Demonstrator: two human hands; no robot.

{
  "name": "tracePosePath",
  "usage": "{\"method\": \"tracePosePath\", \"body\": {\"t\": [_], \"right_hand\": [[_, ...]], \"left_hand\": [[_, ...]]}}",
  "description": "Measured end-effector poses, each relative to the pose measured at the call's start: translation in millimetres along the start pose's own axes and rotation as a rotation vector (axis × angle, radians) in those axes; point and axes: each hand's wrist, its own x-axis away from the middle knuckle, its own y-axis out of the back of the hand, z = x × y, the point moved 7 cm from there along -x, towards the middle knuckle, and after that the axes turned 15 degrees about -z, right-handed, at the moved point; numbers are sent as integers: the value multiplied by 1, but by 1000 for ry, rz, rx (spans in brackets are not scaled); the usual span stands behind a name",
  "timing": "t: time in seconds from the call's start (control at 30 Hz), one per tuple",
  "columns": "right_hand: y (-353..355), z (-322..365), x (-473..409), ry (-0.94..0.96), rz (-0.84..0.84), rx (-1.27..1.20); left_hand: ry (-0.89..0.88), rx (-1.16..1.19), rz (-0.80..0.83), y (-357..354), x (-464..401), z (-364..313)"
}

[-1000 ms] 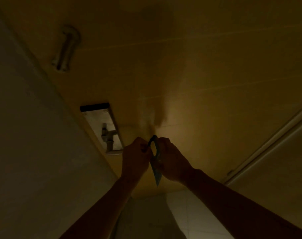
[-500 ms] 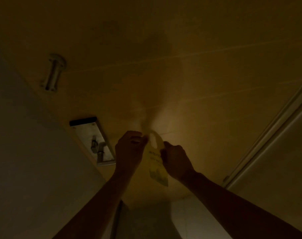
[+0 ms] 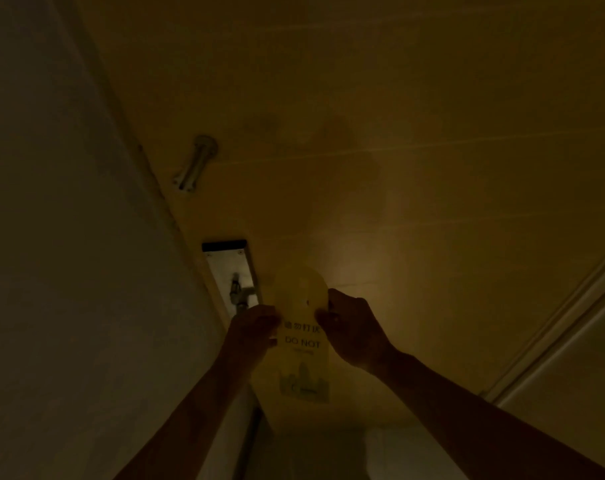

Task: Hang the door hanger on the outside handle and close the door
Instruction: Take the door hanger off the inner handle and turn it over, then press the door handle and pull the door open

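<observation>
**Hanger held up beside the handle, not yet on it**

At the far left I see a pale wall [image 3: 69, 271], then the door's edge with its metal lock plate [image 3: 230, 271] and a handle [image 3: 238, 292] partly hidden behind my left hand [image 3: 254, 329]. That hand's fingers are clamped on the left edge of the door hanger [image 3: 303, 337]; my right hand [image 3: 353, 329] pinches the right edge. The card faces me, flat before the door [image 3: 432, 168], its rounded top just right of the plate.

My worry: the thin card could buckle or tear if I force its opening over the handle, or slip off once I let go.

The light is poor. I cannot make out the hanger's cut-out, nor which handle this is; a metal fitting [image 3: 195, 166] higher up is unclear.
</observation>
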Motion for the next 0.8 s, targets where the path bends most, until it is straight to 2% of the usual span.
{"method": "tracePosePath", "body": {"t": [0.2, 0.27, 0.4, 0.47, 0.63, 0.73, 0.8], "right_hand": [[-46, 9, 5, -64, 166, -83], [-69, 13, 1, -14, 215, -52], [-98, 6, -9, 83, 168, 234], [-117, 2, -12, 91, 197, 345], [-153, -8, -10, 212, 325, 702], [-158, -8, -9, 207, 294, 749], [-158, -6, -9, 187, 276, 736]], "left_hand": [[-7, 88, -39, 58, 10, 14], [-33, 113, -87, 89, 11, 21], [-33, 142, -225, 134, 6, 35], [-8, 109, -280, 151, 6, 43], [140, 86, -284, 167, 1, 65], [238, 61, -249, 169, -5, 77], [168, -20, -158, 167, -7, 76]]}}
